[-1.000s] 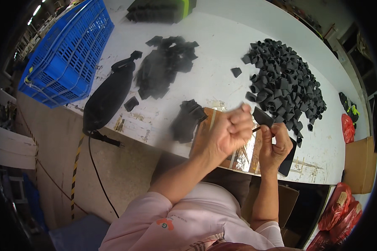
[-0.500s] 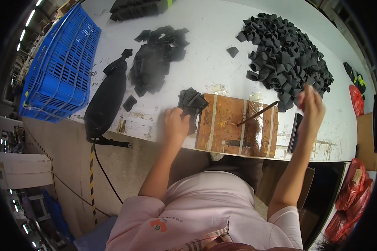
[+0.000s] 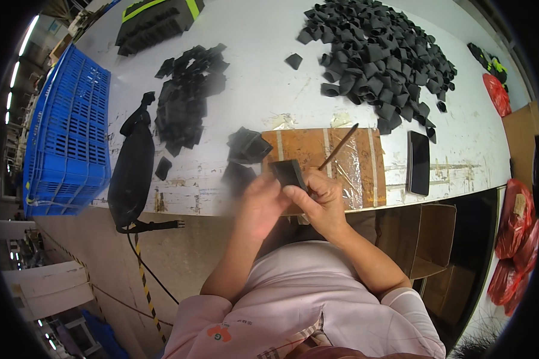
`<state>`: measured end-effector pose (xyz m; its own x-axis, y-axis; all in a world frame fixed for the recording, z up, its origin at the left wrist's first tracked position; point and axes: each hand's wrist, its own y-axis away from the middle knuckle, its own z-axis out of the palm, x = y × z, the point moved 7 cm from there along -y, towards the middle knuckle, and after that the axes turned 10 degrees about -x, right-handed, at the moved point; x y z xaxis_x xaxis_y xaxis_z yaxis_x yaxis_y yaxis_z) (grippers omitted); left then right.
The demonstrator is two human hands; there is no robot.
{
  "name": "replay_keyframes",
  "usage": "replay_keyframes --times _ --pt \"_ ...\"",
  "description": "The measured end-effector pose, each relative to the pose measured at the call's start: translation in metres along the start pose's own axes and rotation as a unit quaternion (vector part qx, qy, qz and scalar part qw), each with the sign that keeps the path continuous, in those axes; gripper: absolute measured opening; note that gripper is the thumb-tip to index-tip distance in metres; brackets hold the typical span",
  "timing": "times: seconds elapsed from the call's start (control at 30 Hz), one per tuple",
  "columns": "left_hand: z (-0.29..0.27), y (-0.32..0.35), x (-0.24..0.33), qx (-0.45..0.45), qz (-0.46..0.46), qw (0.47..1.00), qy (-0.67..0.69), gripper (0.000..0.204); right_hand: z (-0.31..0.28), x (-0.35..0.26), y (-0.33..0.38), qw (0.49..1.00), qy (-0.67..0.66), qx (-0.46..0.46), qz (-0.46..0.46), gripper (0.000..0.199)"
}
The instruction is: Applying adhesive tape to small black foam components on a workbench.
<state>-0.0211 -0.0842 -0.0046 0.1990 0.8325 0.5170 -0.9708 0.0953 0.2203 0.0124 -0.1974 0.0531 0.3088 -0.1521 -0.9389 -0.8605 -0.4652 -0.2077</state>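
In front of me, over the brown board (image 3: 370,170), a flat black fabric piece (image 3: 288,174) is between my hands. My right hand (image 3: 324,202) pinches its lower right edge, thumb on top. My left hand (image 3: 261,203) is at the piece's left edge, its fingers smeared by motion. Silvery tape strips cross the board, and a thin dark rod (image 3: 339,146) slants up from it, its lower end by my right hand. Left of the board lies a small stack of flat black pieces (image 3: 247,145), with more partly behind my left hand.
A large heap of folded black loops (image 3: 383,60) lies at the back right, a phone (image 3: 418,163) nearer. To the left are flat black pieces (image 3: 188,99), a black waist bag (image 3: 130,170) and a blue crate (image 3: 69,131). Red plastic bags (image 3: 514,239) hang at the right.
My right hand has come left from beside the heap to the board. My left hand has left the small stack and moved right. A black piece is now between them.
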Motion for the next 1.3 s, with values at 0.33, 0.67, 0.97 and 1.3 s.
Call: replay_keyframes --times 0.33,0.67,0.97,1.3 --pt "0.042 0.014 0.021 0.041 0.088 0.938 -0.334 0.015 -0.003 -0.039 0.012 0.923 0.35 0.06 -0.15 0.02" --pt "0.028 0.011 0.017 0.081 0.05 0.92 -0.379 0.006 0.004 -0.037 0.02 0.895 0.42 0.013 -0.15 0.019" --pt "0.041 0.019 0.016 0.038 0.154 0.837 -0.523 0.005 -0.015 -0.024 0.014 0.992 0.106 0.042 -0.053 0.012" --pt "0.023 0.001 0.009 0.089 0.076 0.977 -0.18 0.013 -0.014 -0.015 0.014 0.957 0.256 0.101 -0.087 0.018"
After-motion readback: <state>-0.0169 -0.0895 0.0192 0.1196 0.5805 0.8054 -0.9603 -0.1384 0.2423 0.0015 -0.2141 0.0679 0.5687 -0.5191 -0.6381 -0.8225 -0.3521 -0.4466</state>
